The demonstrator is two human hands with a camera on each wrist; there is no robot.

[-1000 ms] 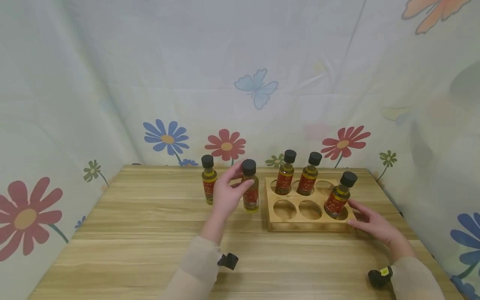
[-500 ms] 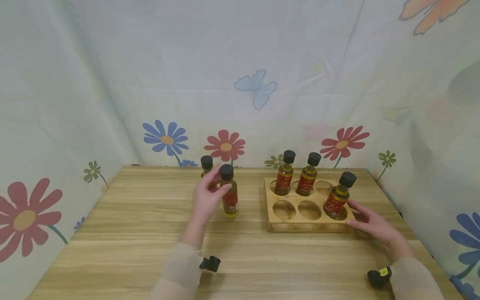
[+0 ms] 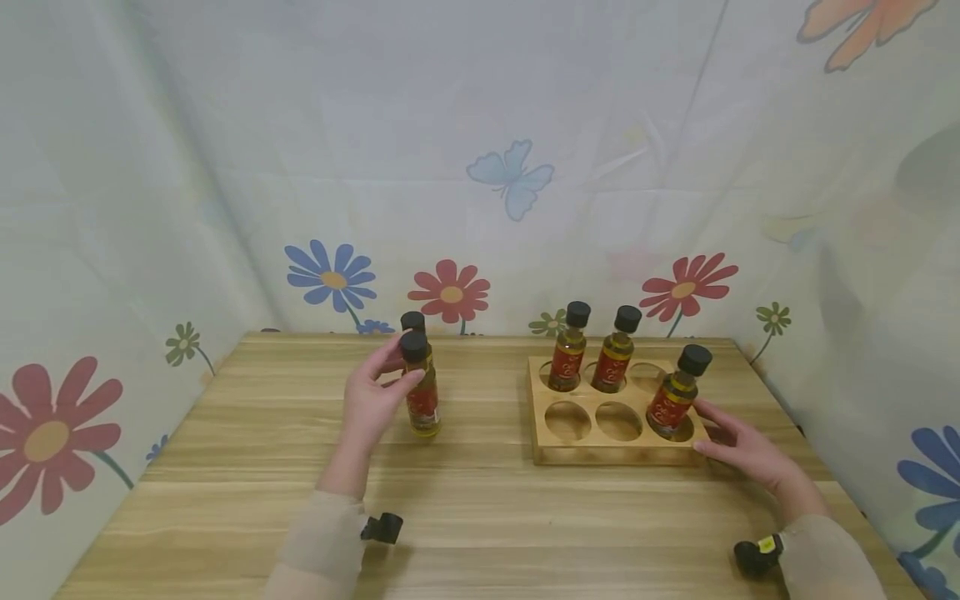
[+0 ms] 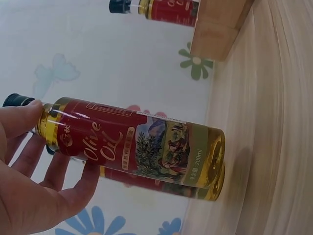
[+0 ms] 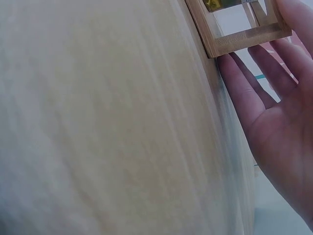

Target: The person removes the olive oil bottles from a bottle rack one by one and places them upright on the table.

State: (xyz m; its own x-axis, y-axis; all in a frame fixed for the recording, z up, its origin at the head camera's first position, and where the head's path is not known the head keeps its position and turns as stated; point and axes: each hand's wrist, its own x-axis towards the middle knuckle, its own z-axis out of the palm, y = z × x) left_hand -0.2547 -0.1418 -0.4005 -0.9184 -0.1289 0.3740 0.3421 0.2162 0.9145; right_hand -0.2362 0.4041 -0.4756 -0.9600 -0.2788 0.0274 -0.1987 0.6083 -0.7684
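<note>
My left hand [image 3: 371, 400] pinches a small olive oil bottle [image 4: 132, 142] at its neck, just below the black cap. The bottle is upright with a red label, its base close over the table. A second olive oil bottle [image 3: 413, 322] stands right behind it, mostly hidden in the head view. My right hand [image 3: 750, 450] rests its fingertips against the right end of a wooden bottle rack [image 3: 615, 455], fingers nearly straight. Three more bottles sit in the rack's round holes: a back-left bottle [image 3: 567, 360], a back-middle bottle [image 3: 612, 363] and a front-right bottle [image 3: 671, 402], which leans.
Everything stands on a wood-grain table [image 3: 480, 517]. A flower-print cloth [image 3: 360, 150] hangs close behind the table's back edge and along its sides. A black wrist camera [image 3: 384, 528] sits at the left cuff, and another wrist camera [image 3: 756, 557] at the right.
My left hand has carried the bottle leftward, away from the rack, to in front of the other standing bottle. The right hand and the rack have stayed in place.
</note>
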